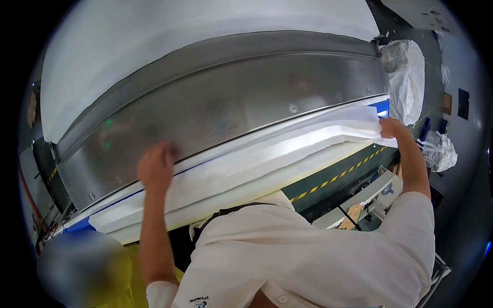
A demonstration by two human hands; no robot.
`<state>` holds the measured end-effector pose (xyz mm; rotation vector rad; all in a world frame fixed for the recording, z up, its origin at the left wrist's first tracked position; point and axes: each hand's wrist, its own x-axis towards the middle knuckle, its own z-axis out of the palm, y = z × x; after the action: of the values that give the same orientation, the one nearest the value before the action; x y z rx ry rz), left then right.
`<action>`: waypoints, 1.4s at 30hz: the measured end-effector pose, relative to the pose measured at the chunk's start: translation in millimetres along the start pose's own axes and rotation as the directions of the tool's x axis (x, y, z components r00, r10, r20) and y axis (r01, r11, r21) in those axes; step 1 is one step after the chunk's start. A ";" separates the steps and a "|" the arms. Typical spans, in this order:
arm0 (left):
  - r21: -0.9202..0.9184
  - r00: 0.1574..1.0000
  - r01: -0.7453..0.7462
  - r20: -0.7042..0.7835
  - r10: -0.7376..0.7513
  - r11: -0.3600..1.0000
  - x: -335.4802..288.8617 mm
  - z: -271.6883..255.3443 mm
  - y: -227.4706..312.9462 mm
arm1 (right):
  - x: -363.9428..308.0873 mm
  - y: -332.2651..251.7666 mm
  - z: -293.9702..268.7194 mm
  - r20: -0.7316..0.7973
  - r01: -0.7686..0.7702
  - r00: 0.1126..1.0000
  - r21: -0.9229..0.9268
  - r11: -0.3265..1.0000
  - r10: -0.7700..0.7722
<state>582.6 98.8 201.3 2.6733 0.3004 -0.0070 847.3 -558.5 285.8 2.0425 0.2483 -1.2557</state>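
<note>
along the near edge of the metal panel: white sheet (287, 146) laid lengthwise, two hands at work

we find the white sheet between the person's body and the broad, curved metal panel (231, 108), its long folds running from lower left to upper right. at its right end we note the right hand (392, 128), fingers drawn together and gripping the sheet's edge. over the lower left part of the metal panel we record the left hand (155, 167), fingers curled in narrow; motion blur covers the tips, and we cannot tell whether they hold anything or touch the metal.

beyond the panel we see a wide white covering (205, 20). just beside the panel's right end hangs a crumpled white bag (408, 77). we also log yellow-and-black striped tape (336, 177) on the dark green floor (308, 187), and, at lower left, a second person in yellow (134, 274).
</note>
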 end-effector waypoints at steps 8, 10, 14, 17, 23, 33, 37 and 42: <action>-0.322 0.968 -0.186 0.104 0.230 0.928 13.9 36.9 112.6 | 13.1 -12.0 11.9 -0.040 0.246 0.969 0.031 0.969 -0.245; -0.335 0.964 -0.211 0.085 0.252 0.918 7.6 38.4 110.7 | 6.5 -27.8 -3.5 -0.013 0.267 0.964 0.035 0.963 -0.267; -0.355 0.967 -0.201 0.079 0.243 0.913 -5.0 39.1 90.9 | 1.8 -58.2 -20.6 0.033 0.339 0.939 0.092 0.936 -0.343; -0.320 0.978 -0.119 0.123 0.166 0.940 -14.4 34.3 83.5 | -0.4 -84.1 -30.4 -0.005 0.402 0.915 0.121 0.908 -0.404; -0.366 0.991 -0.072 0.079 0.108 0.928 -33.3 11.0 70.6 | -24.0 -140.4 -63.5 -0.006 0.456 0.888 0.121 0.882 -0.459; -0.575 0.939 -0.180 0.142 0.314 0.798 -38.9 26.4 127.9 | -76.4 -233.8 -95.6 -0.107 0.749 0.662 0.051 0.660 -0.742; -0.534 0.874 -0.283 0.199 0.444 0.797 -32.5 30.1 161.7 | -122.3 -277.7 -124.3 -0.108 0.783 0.610 -0.069 0.618 -0.785; -0.385 0.711 -0.218 0.567 0.416 0.897 -35.4 25.7 156.5 | -146.9 -331.8 -132.3 -0.149 0.850 0.505 -0.085 0.520 -0.850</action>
<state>582.3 -56.9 247.8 2.2173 -0.3667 -0.7010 699.5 -201.6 288.1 2.0569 1.5158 -1.5982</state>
